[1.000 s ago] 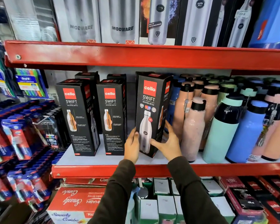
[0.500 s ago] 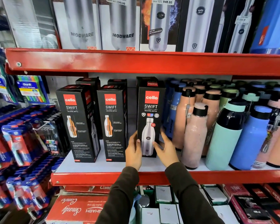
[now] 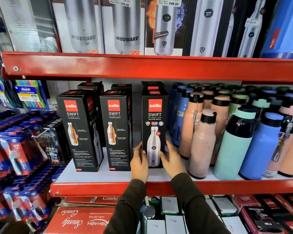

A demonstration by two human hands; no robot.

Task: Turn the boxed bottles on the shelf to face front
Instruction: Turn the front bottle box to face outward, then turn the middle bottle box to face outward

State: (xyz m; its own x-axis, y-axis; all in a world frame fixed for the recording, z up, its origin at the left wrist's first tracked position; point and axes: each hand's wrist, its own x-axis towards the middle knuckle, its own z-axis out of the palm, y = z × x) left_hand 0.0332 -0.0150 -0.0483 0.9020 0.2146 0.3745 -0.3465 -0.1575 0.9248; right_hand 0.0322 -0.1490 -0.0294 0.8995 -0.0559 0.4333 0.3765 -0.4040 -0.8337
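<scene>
Tall black cardboard bottle box marked "cello SWIFT" with a silver bottle pictured point(image 3: 154, 132) stands upright on the white shelf board with the red metal front lip point(image 3: 98, 189); printed face square to the aisle; third in the front row, right of two matching black boxes with copper-bottle pictures point(image 3: 81, 130) point(image 3: 116, 130); those two sit slightly angled, each showing a side panel.

Left hand point(image 3: 139, 163) grasps the box's lower left edge, thumb on the front face, fingers behind; right hand point(image 3: 172, 159) lies at the lower right edge, fingers spread; its grip looks loose, and whether it presses the box or just rests there I cannot tell.

Judgement: this box looks done; the two left boxes may still want a small twist.

Risks from here:
- box is tall and narrow, held only low down; a careless let-go or push at the base could tip it back into the box behind it;
- pale pink plastic bottle with black collar point(image 3: 202, 142) stands near the right hand; a wrist sweeping outward could knock it, and the crowded pink, mint and blue bottles beside it would topple in turn;
- dark sleeve crossing the lip could drag on withdrawal.
</scene>
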